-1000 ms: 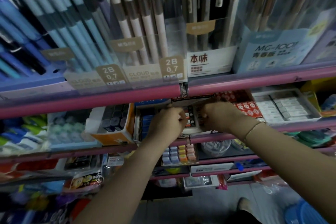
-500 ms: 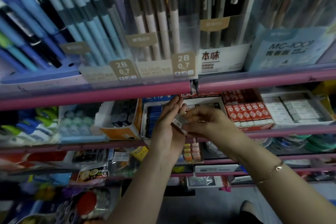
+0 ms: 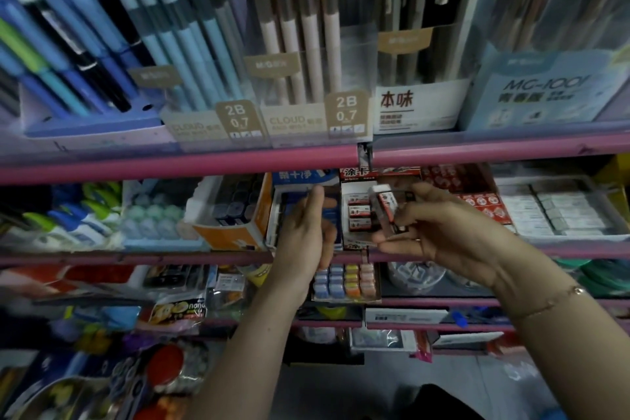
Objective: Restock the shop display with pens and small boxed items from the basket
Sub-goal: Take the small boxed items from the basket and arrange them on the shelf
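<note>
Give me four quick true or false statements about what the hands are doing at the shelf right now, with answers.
1. The right hand holds a small boxed item. True.
2. The left hand grips a pen. False: its fingers are straight and hold nothing.
3. The pens stand on the shelf above the hands. True.
4. Both hands are down at the floor. False: they are up at the shelf with the display box.

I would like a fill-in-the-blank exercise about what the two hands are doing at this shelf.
1. The small boxed item is held by the ____ hand.
2. The left hand holds ____.
3. The shelf rails are ____ in colour.

Missing words: right; nothing; pink
</note>
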`<state>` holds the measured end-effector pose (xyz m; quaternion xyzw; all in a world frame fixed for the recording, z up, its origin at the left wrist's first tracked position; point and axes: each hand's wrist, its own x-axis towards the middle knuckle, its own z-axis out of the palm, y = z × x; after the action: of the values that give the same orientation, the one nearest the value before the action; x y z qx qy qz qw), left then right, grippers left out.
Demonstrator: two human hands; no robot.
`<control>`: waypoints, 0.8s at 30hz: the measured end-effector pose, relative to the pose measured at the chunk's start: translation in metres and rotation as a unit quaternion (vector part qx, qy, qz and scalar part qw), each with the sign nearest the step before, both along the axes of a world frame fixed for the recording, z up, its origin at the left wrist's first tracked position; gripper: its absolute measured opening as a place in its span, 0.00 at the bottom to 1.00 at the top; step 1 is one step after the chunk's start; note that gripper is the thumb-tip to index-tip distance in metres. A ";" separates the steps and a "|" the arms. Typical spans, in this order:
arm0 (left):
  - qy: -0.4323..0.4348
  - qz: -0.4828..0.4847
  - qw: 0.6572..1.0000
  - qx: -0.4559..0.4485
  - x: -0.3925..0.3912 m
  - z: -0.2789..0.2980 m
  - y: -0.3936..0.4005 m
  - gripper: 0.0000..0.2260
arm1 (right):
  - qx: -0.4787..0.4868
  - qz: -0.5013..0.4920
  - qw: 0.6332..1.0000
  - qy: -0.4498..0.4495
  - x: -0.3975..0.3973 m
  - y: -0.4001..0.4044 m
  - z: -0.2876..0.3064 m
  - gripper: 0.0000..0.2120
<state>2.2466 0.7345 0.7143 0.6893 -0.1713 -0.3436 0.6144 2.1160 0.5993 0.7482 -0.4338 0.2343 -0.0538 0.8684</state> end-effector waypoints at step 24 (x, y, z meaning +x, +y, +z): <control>0.305 0.107 0.933 -0.156 -0.041 -0.003 -0.023 0.09 | -0.312 0.000 0.947 0.076 -0.025 -0.038 -0.005 0.15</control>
<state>2.2057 0.7116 0.7113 0.4605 0.0477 -0.4388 0.7701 2.0908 0.5614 0.7429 -0.6859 0.2713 -0.0908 0.6691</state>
